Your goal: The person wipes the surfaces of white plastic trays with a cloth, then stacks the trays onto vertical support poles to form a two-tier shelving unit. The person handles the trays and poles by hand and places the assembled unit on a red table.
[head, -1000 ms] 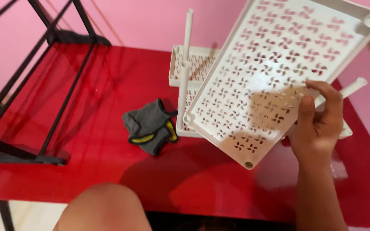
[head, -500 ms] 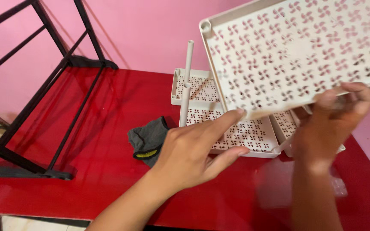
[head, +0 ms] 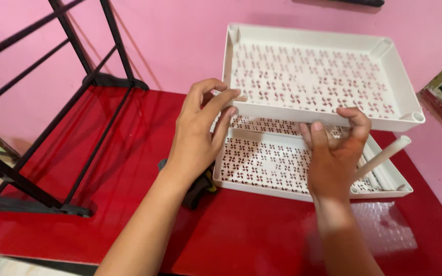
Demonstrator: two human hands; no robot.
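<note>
While both hands are working at the near rim of the top tray [head: 313,71], the person is holding it up level above the lower tray [head: 282,163]. The left hand [head: 198,135] is pinching the rim near its left front corner, thumb on top and fingers curled beneath, so that grip is closed on the plastic. The right hand [head: 333,153] is clasping the same rim further right, fingers hooked over the edge and thumb under it, also closed. Both trays are white, perforated with small pinwheel cut-outs, and the lower one is sitting on the red worktop [head: 262,235], just beneath the raised one. White tubes [head: 382,158] are lying along the lower tray's right side, one sticking out past its edge. A dark cloth [head: 198,189] is peeking out from under the left wrist, touching the lower tray's left corner. A black metal frame [head: 62,112] is standing on the worktop well to the left, against the pink wall [head: 170,46].
</note>
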